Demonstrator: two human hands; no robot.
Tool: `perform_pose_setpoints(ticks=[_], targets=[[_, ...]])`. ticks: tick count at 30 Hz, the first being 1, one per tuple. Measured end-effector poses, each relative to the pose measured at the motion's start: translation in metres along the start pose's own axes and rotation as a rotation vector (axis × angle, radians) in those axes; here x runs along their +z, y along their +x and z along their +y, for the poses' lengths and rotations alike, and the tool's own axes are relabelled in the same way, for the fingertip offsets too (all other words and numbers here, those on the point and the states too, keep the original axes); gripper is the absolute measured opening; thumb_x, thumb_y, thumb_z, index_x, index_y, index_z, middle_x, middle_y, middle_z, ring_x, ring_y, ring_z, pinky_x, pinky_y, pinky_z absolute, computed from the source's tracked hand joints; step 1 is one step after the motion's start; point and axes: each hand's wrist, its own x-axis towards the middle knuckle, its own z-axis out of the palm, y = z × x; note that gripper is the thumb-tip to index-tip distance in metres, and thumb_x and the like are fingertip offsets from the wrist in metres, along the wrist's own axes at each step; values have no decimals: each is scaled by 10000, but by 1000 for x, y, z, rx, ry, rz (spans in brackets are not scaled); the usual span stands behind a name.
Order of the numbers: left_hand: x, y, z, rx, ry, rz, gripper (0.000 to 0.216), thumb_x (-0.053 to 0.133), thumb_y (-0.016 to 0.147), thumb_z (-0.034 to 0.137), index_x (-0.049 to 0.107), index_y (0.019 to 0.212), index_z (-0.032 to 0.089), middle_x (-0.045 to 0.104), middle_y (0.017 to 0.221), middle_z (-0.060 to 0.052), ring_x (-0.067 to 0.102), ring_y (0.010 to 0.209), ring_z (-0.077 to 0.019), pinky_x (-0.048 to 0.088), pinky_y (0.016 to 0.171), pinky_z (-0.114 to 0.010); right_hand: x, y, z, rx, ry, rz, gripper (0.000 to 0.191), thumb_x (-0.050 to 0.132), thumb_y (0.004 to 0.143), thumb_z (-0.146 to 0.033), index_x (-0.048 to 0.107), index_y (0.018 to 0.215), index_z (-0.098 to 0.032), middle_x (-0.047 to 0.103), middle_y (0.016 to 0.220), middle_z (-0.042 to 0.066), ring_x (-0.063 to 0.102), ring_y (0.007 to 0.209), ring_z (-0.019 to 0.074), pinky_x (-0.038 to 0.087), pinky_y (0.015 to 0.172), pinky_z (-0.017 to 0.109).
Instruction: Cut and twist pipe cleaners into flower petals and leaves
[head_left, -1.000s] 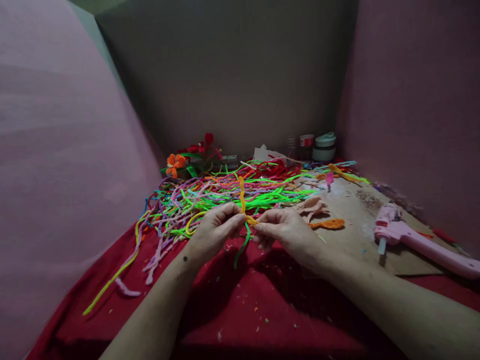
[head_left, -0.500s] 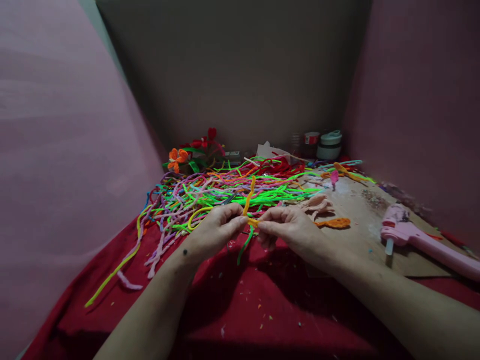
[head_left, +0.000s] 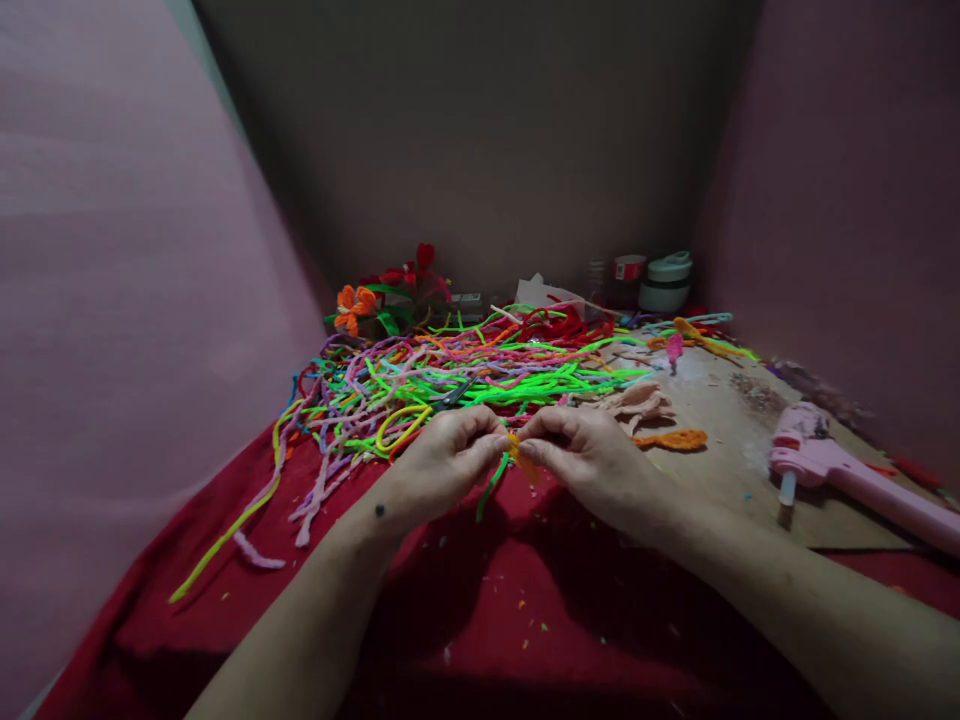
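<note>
Between my two hands is a short orange-yellow pipe cleaner [head_left: 514,445], slightly smeared by motion and mostly covered by fingers. My left hand [head_left: 461,447] pinches it between thumb and index finger. From the other side my right hand [head_left: 574,448] grips it the same way, the fingertips of both hands almost meeting. Below them a green pipe cleaner [head_left: 491,490] sticks out over the red cloth. Just beyond my hands spreads a heap of green, pink, purple and red pipe cleaners [head_left: 540,388]. Dark-handled scissors [head_left: 453,394] lie partly buried there, next to a yellow loop [head_left: 397,428].
A pink glue gun [head_left: 814,455] rests on a cardboard sheet [head_left: 727,480] at right, near an orange petal shape [head_left: 679,440]. Pipe-cleaner flowers [head_left: 355,308] stand at back left. A lidded container [head_left: 666,283] is at back right. Scraps dot the red cloth [head_left: 465,640].
The upright end of the orange-yellow pipe cleaner has swung down and now hangs below my fingertips. My hands have come closer together. The view has shifted slightly.
</note>
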Motion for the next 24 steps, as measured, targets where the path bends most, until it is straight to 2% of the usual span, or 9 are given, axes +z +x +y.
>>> perform_pose_setpoints(ticks=[3,6,9,13,19,24], targets=[[3,1,0,6,-10,42,209,464,787,309,469,649,152,387,498,67,319,434,-50,249,413,-181,-2,2,-2,247,247,-106,106,544,743,-184,614,672,-146,505,513,-41,419,456,67,340,465,202],[4,2,-1,-12,-39,39,204,467,788,305,470,654,151,392,507,67,325,440,-49,250,417,-181,-4,4,-2,350,335,-161,97,577,708,-216,629,667,-145,479,484,-49,377,413,56,296,413,195],[4,2,-2,-45,-82,21,210,465,793,320,477,670,151,409,514,64,343,439,-52,254,417,-187,-4,4,0,400,383,-199,125,586,698,-248,622,639,-144,497,482,-35,402,412,64,306,406,198],[3,2,-2,-34,-133,-10,187,488,786,322,499,722,147,460,550,51,408,472,-65,311,455,-198,-1,3,2,428,451,-166,154,594,687,-273,592,599,-146,494,476,-33,412,413,68,323,408,198],[6,2,-2,-5,-114,-30,88,472,762,237,477,731,154,477,575,50,421,480,-66,335,462,-196,0,4,0,434,440,-167,116,579,680,-205,592,589,-134,529,493,-21,439,422,66,362,419,186],[10,4,-7,-11,-54,0,20,441,691,163,446,708,173,459,546,65,412,450,-64,304,433,-188,0,4,-7,518,435,-175,115,542,686,-139,565,572,-146,500,426,-48,384,334,42,307,350,163]])
